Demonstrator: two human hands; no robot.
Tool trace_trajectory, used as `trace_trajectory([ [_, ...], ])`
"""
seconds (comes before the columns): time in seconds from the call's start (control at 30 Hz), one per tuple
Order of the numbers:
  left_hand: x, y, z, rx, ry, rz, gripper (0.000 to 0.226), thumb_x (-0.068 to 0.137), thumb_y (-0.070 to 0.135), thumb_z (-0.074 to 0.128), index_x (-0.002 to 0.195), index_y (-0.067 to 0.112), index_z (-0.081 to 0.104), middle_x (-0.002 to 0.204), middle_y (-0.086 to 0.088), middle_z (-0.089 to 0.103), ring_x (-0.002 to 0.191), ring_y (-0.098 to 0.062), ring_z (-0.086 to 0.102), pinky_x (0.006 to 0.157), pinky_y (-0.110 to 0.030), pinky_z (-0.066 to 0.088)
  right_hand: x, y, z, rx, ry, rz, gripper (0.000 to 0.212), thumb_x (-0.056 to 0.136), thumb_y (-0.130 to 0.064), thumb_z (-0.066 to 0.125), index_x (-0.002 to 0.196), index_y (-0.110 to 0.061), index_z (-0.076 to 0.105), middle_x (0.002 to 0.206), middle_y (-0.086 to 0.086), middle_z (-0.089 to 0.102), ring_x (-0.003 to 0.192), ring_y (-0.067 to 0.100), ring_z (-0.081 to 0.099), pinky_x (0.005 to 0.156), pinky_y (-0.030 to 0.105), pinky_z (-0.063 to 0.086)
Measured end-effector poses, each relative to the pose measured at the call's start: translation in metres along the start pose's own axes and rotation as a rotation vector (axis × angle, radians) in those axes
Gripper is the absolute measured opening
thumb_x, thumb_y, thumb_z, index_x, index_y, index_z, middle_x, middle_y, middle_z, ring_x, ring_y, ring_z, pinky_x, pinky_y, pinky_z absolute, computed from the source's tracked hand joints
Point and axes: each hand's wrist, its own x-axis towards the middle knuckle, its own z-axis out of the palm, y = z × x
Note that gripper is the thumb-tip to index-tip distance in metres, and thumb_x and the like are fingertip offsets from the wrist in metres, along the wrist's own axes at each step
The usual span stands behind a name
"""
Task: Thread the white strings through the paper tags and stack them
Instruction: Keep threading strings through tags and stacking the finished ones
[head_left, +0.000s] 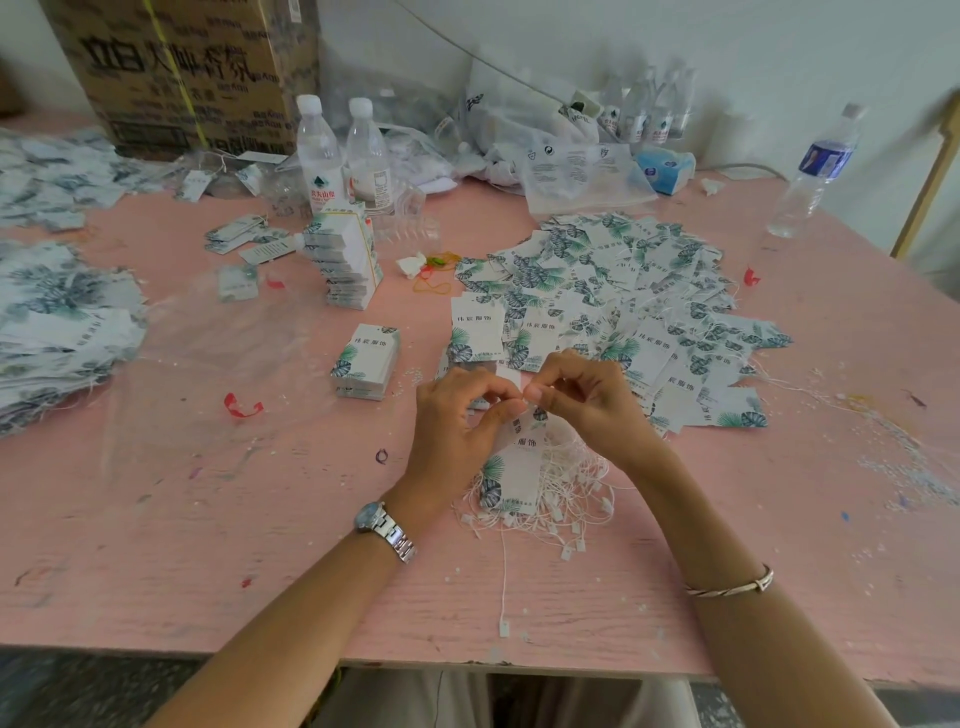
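Two bottles and carton at back of pink bench, white wall behind. Loose tags heaped right, neat stack mid-bench. Left grip and right grip closed, fingertips meeting, both pinching top of tag held just above strings tangled on bench near edge.

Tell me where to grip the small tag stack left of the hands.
Come from above and pinch the small tag stack across its two long side faces, low near the pink table: it lies flat, free on all sides.
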Motion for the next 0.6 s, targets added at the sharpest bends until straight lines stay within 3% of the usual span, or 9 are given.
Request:
trace_trajectory([
  [0.23, 0.0005, 0.0012, -0.0004, 0.024, -0.003, -0.003, 0.011, 0.084, 0.023, 0.078, 0.086, 0.012, 0.074, 0.082, 0.015, 0.066, 0.083, -0.021, 0.063, 0.081, -0.064, 0.045, -0.0001, -0.0017, 0.0008, 0.001, -0.001, 0.006, 0.016, 0.087, -0.018, 0.07, 0.081, -0.003, 0.071, 0.071, 0.019, 0.057, 0.068, 0.041, 0.043, 0.063, 0.051, 0.037],
  [0.4, 0.0017, 0.0028, -0.0005, 0.034, -0.01, -0.003, 0.013, 0.084, 0.023, 0.078, 0.087, 0.011, 0.075, 0.083, 0.015, 0.066, 0.081, -0.021, 0.064, 0.081, -0.064, 0.046, -0.0004, -0.0033, 0.0011, 0.001, 0.005, 0.012, 0.013, 0.086, -0.02, 0.07, 0.08, -0.008, 0.071, 0.07, 0.008, 0.055, 0.068, 0.037, 0.042, 0.066, 0.038, 0.034],
  [0.6, 0.0002, 0.0009, -0.0008, 0.029, -0.006, -0.004, 0.011, 0.084, 0.021, 0.078, 0.087, 0.01, 0.075, 0.084, 0.011, 0.068, 0.08, -0.02, 0.064, 0.08, -0.064, 0.046, -0.0005, -0.0035, 0.0025, -0.026, 0.001, 0.008, 0.011, 0.087, -0.017, 0.072, 0.081, -0.007, 0.072, 0.072, 0.022, 0.054, 0.068, 0.039, 0.042, 0.065, 0.037, 0.033],
])
